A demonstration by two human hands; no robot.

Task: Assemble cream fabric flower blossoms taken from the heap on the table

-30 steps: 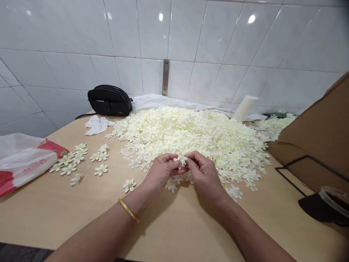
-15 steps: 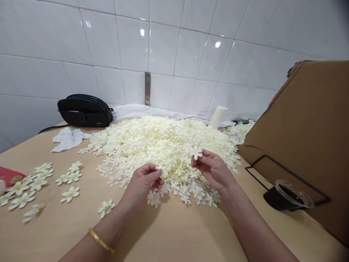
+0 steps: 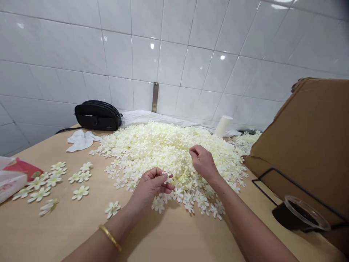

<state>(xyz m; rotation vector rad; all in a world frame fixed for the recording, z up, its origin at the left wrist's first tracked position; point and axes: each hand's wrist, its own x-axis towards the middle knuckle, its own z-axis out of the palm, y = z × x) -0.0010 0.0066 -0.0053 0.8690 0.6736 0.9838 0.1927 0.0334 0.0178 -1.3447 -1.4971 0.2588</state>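
A broad heap of cream-white artificial flowers with yellowish centres lies in front of me. At the heap's near edge my left hand pinches a small white artificial flower between thumb and fingertips, its petals partly covered by the fingers. My right hand is over the heap's right half, thumb and fingers pressed together. What its fingertips hold, if anything, I cannot make out. Several single flowers lie apart on the wooden tabletop to the left.
A black bag and a crumpled white tissue lie at back left. A red-and-white plastic bag is at the left edge. Behind the heap stands a white cylinder. On the right are a cardboard box, a black wire frame and a dark cup.
The right hand has turned over and moved slightly up and left over the heap; the flower at its fingertips no longer shows. The left hand keeps its pinch. The view has shifted somewhat.
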